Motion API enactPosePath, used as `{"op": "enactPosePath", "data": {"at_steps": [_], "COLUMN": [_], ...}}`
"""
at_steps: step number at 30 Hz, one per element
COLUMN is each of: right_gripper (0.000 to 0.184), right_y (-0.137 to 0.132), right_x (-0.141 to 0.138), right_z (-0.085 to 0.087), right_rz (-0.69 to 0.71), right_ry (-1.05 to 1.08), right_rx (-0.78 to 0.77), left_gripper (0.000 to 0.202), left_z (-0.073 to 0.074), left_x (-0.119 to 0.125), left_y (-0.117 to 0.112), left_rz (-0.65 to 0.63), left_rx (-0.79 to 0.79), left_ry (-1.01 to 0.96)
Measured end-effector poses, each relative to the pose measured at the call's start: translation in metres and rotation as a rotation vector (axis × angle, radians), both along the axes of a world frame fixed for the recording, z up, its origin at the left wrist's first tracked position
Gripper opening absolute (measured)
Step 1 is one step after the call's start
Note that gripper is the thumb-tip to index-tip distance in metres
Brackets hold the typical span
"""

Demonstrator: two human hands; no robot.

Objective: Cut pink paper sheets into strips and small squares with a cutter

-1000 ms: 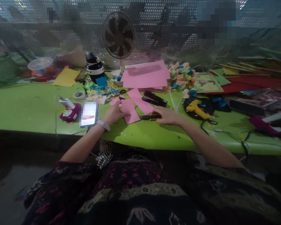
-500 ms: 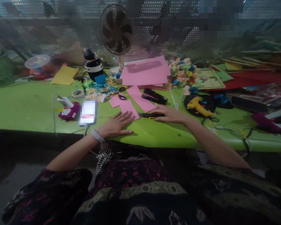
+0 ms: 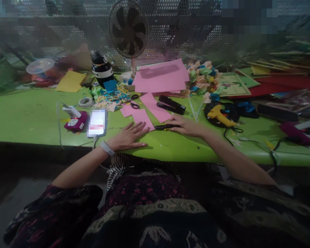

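Observation:
My left hand (image 3: 129, 136) lies flat on the green table, fingers spread. Its fingertips rest on the lower edge of a small pink paper piece (image 3: 142, 118). To the right, my right hand (image 3: 186, 125) has its fingers bent over a slim black tool with a yellow part (image 3: 163, 127), perhaps a cutter, whose tip points left toward that paper. Part of the tool is hidden under the fingers. Just beyond lie a pink paper strip (image 3: 155, 107), a black stapler (image 3: 172, 104) and black-handled scissors (image 3: 134, 102).
Larger pink sheets (image 3: 160, 77) lie at the back before a fan (image 3: 129, 29). A lit phone (image 3: 96, 122) and tape roll (image 3: 86, 102) are on the left, near paper scraps (image 3: 111, 100). A yellow glue gun (image 3: 219, 115) and cables lie right.
The view has shifted slightly. My left hand stays flat on the paper, and my right hand remains on the black tool with barely any movement.

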State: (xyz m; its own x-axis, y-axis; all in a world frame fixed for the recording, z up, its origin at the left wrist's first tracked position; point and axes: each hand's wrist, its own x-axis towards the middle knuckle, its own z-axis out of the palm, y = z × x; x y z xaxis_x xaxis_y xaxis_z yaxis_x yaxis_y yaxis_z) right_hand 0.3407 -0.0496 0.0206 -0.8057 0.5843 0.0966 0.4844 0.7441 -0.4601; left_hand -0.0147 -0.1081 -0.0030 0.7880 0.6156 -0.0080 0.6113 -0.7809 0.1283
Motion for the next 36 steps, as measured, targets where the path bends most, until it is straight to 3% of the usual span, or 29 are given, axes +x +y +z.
{"op": "enactPosePath", "data": {"at_steps": [6, 11, 16, 36], "right_gripper": [0.038, 0.037, 0.035, 0.033], "right_y": [-0.003, -0.010, -0.014, -0.024], "right_x": [0.004, -0.005, -0.006, -0.013], "right_z": [-0.001, 0.002, -0.001, -0.005], "right_rz": [0.012, -0.026, -0.052, -0.080], "right_ry": [0.019, 0.008, 0.030, 0.098], "right_rx": [-0.013, -0.008, -0.003, -0.011], "left_gripper": [0.089, 0.057, 0.038, 0.033], "left_z": [0.006, 0.004, -0.005, -0.007], "left_x": [0.001, -0.008, -0.014, -0.018], "left_y": [0.000, 0.021, 0.041, 0.050], "left_rz": [0.040, 0.116, 0.071, 0.043], "left_rx": [-0.067, -0.152, -0.067, -0.085], "left_ry": [-0.046, -0.265, -0.388, -0.417]}}
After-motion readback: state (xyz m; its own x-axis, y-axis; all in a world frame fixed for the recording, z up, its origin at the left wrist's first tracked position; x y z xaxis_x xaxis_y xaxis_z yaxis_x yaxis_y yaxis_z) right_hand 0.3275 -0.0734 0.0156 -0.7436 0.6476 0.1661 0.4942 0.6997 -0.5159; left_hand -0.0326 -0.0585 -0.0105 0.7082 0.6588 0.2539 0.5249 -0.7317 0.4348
